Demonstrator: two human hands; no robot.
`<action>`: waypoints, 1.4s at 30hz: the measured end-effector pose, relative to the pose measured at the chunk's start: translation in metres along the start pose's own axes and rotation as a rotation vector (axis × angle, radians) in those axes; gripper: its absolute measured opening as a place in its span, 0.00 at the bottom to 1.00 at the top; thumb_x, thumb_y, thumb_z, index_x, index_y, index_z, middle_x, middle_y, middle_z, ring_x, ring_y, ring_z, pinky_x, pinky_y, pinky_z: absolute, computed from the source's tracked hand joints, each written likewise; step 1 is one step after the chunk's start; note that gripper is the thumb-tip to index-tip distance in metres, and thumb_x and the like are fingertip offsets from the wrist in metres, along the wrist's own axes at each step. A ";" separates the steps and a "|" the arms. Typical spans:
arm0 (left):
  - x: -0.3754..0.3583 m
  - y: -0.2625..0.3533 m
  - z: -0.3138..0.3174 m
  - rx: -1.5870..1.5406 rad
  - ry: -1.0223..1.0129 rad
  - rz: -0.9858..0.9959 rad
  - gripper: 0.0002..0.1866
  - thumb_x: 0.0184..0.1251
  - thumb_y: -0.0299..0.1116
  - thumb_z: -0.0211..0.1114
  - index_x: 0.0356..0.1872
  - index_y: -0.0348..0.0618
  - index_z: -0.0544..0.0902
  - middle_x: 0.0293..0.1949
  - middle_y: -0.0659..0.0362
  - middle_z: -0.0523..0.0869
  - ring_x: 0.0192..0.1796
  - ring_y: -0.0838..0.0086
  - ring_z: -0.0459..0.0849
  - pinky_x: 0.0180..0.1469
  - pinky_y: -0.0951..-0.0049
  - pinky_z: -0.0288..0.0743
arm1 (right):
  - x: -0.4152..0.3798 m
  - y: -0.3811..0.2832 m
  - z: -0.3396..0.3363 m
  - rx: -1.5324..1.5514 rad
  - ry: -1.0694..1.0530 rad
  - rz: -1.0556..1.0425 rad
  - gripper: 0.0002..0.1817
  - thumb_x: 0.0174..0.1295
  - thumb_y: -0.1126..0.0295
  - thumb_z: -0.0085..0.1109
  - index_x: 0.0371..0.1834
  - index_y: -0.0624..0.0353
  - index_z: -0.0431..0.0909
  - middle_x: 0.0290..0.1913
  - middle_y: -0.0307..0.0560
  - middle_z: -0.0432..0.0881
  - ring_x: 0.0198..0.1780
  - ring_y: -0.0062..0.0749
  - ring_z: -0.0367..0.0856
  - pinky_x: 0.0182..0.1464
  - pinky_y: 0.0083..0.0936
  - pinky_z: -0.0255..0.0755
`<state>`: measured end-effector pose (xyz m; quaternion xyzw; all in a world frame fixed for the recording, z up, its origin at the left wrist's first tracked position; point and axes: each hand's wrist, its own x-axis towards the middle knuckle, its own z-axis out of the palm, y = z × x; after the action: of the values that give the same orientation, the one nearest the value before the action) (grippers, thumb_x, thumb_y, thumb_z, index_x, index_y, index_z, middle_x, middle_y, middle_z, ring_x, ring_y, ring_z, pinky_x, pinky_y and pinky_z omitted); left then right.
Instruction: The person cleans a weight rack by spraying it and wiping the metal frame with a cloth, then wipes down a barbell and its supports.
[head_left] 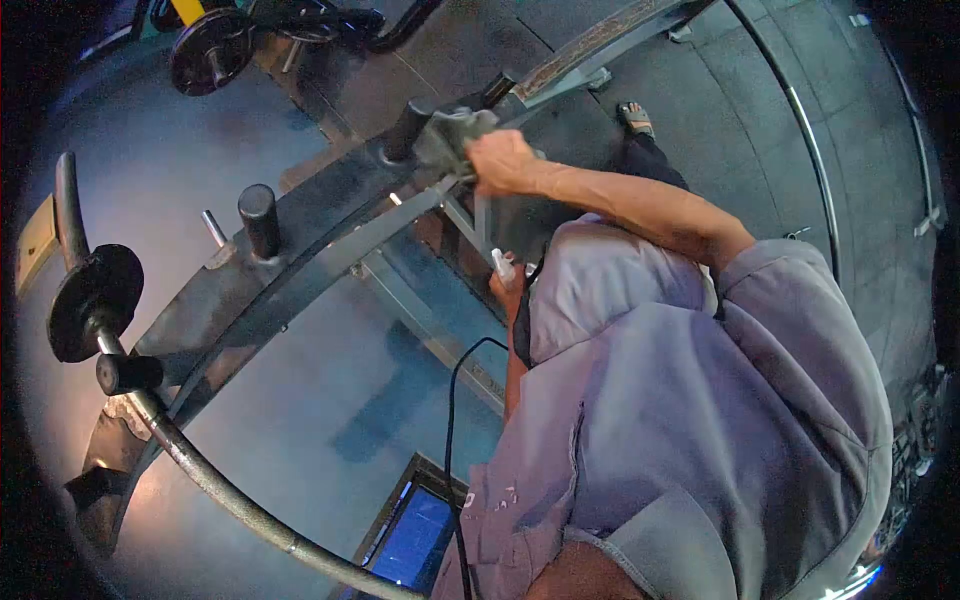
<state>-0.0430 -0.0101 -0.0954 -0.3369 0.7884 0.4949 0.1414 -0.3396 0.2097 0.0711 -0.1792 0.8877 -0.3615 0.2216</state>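
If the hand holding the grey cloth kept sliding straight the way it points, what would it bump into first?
Probably the black cylindrical peg just beyond the cloth. The right hand points up-left along the machine's frame, though depth is hard to judge in this warped view.

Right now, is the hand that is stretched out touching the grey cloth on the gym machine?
Touching. The head view shows the right hand gripping the grey cloth and pressing it onto the machine frame, with no gap between fingers and cloth.

dark gym floor [330, 400] bears the steel machine frame [300, 270].
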 end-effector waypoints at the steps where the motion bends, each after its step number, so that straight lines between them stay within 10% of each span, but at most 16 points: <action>1: -0.009 0.022 0.003 -0.096 0.009 0.067 0.18 0.57 0.31 0.66 0.48 0.38 0.79 0.31 0.64 0.79 0.28 0.80 0.74 0.31 0.76 0.69 | 0.002 0.016 0.010 -0.012 0.001 0.061 0.23 0.39 0.58 0.66 0.37 0.60 0.77 0.31 0.58 0.83 0.34 0.50 0.84 0.34 0.41 0.78; 6: -0.033 0.076 0.018 -0.381 0.045 0.089 0.17 0.58 0.33 0.66 0.47 0.39 0.80 0.28 0.66 0.76 0.26 0.83 0.71 0.27 0.79 0.65 | 0.008 0.017 0.013 -0.059 -0.027 -0.006 0.21 0.46 0.59 0.61 0.43 0.57 0.77 0.32 0.54 0.84 0.36 0.48 0.84 0.33 0.41 0.77; 13: -0.018 0.052 0.022 0.089 0.206 0.132 0.17 0.51 0.32 0.67 0.43 0.37 0.82 0.29 0.62 0.80 0.31 0.79 0.76 0.33 0.74 0.71 | 0.025 0.002 0.008 0.034 0.184 0.002 0.19 0.37 0.62 0.65 0.33 0.60 0.78 0.28 0.55 0.83 0.32 0.49 0.84 0.35 0.41 0.76; 22: -0.037 0.052 0.020 -0.134 0.103 0.054 0.17 0.51 0.31 0.66 0.43 0.37 0.82 0.30 0.61 0.81 0.32 0.79 0.77 0.35 0.74 0.71 | 0.005 -0.002 0.007 -0.131 -0.002 -0.133 0.21 0.42 0.58 0.69 0.38 0.57 0.77 0.32 0.52 0.83 0.36 0.46 0.84 0.35 0.40 0.76; 25: -0.036 0.052 0.017 -0.148 0.094 0.052 0.17 0.51 0.31 0.66 0.43 0.37 0.82 0.30 0.61 0.81 0.32 0.79 0.77 0.35 0.74 0.71 | 0.020 0.051 0.025 -0.153 -0.154 0.129 0.26 0.41 0.57 0.70 0.44 0.57 0.76 0.37 0.52 0.84 0.41 0.44 0.83 0.39 0.41 0.76; 36: -0.033 0.056 0.016 -0.171 0.093 0.017 0.17 0.51 0.31 0.65 0.43 0.36 0.82 0.31 0.60 0.82 0.33 0.79 0.78 0.36 0.74 0.72 | 0.046 0.021 -0.042 0.715 0.646 -0.177 0.23 0.44 0.66 0.64 0.44 0.66 0.75 0.37 0.64 0.81 0.39 0.54 0.81 0.43 0.41 0.73; 42: -0.022 0.073 0.014 -0.092 0.099 -0.026 0.16 0.51 0.31 0.64 0.43 0.35 0.82 0.32 0.60 0.83 0.34 0.79 0.79 0.37 0.74 0.72 | 0.033 0.028 0.025 0.395 0.461 -0.210 0.17 0.38 0.70 0.64 0.32 0.68 0.74 0.34 0.63 0.80 0.41 0.61 0.78 0.43 0.43 0.73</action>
<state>-0.0776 0.0311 -0.0400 -0.3772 0.7664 0.5116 0.0928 -0.3590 0.1985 0.0261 -0.1365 0.8040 -0.5787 0.0065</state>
